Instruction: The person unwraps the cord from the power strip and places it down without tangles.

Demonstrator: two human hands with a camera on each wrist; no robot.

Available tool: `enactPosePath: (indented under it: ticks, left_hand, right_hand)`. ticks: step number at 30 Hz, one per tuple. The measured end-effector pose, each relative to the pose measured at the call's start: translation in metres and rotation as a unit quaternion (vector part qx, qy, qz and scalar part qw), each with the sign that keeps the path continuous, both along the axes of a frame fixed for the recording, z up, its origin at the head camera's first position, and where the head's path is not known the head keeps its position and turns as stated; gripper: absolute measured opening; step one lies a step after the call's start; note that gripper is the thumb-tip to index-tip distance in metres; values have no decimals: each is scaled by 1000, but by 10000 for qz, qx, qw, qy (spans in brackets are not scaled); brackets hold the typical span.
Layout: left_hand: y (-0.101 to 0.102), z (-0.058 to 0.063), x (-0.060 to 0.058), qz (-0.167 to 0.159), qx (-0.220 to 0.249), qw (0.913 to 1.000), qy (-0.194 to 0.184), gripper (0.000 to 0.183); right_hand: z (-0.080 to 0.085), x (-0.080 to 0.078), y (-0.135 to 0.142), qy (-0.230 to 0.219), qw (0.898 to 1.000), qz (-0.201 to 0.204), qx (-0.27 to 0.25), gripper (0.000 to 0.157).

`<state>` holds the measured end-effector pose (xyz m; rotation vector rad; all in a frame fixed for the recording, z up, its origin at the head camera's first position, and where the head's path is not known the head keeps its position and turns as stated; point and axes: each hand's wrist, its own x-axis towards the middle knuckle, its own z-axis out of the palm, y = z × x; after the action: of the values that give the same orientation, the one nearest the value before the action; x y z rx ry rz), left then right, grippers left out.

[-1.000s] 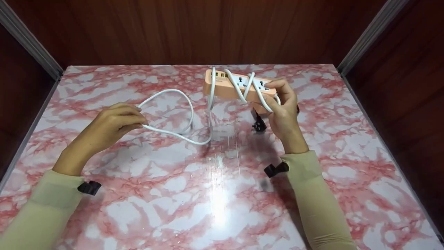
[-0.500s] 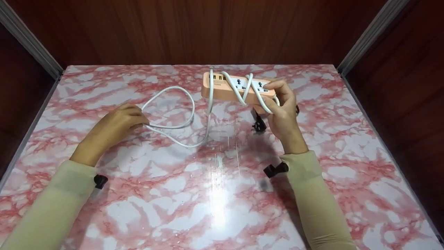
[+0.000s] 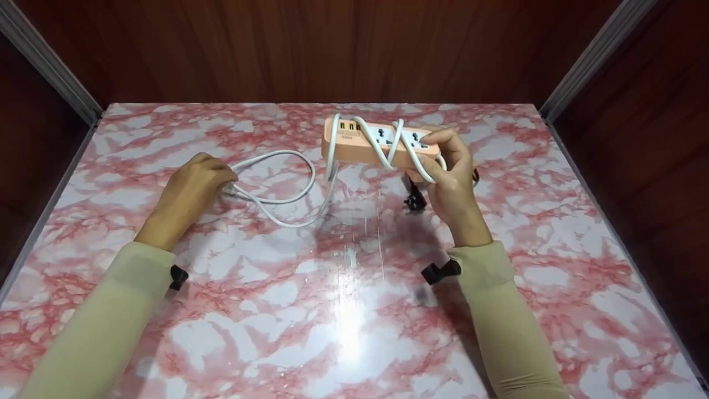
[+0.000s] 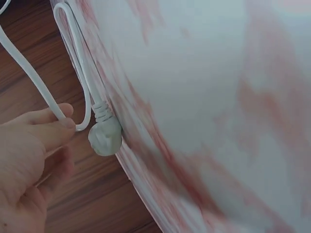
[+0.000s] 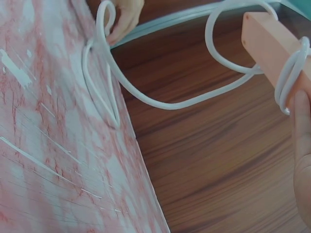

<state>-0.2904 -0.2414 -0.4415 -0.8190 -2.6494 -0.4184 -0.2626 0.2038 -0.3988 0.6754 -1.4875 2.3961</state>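
Note:
My right hand point(image 3: 455, 180) grips the right end of a peach-coloured power strip point(image 3: 357, 152), raised over the table. Several turns of white cable point(image 3: 382, 152) wind around the strip, across its sockets and USB ports. From the strip's left end the cable drops into a loose loop that runs to my left hand point(image 3: 191, 191), at the left. In the left wrist view, thumb and fingers pinch the white cable point(image 4: 30, 73). Just beside those fingers, a white plug point(image 4: 105, 136) at the cable's end lies against the table surface.
A black plug point(image 3: 415, 199) with a dark cord is below the power strip, partly hidden by my right hand. Brown wood-grain panels point(image 3: 321, 50) close in the pink marbled table point(image 3: 266, 310) at the back and sides.
My left hand has moved slightly up and to the right with the cable, and the loose loop has changed shape. The strip's left end has dipped a little; my right hand is nearly still.

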Motion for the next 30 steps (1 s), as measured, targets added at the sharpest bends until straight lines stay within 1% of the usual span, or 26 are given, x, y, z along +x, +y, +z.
enactPosePath:
  ticks: [3,7,11,14,18,22,25,30]
  left_hand:
    - [4,-1,0,148,-38,9999,-5,26]
    - [14,4,4,170,184,9996,-108,25]
    - [32,16,12,192,618,9976,-227,24]
    - [47,26,15,230,1086,9932,-344,28]
    - [67,33,19,191,1772,9828,-486,34]
    - [88,35,21,73,2318,9699,-745,38]
    - [102,32,18,-14,2606,9602,-1002,41]
    - [124,26,10,-198,2962,9443,-1422,42]
  right_hand:
    - [-1,0,0,11,9998,156,-84,18]
    - [-2,-1,0,65,9997,219,-107,18]
    - [-1,-2,0,62,9998,184,-86,17]
    - [-1,-1,0,32,9996,230,-146,18]
    - [-1,0,1,35,9994,261,-222,17]
    - [-1,0,2,69,9992,286,-255,22]
    - [-1,0,2,93,9991,307,-263,24]
    - [1,1,1,107,9991,347,-223,22]
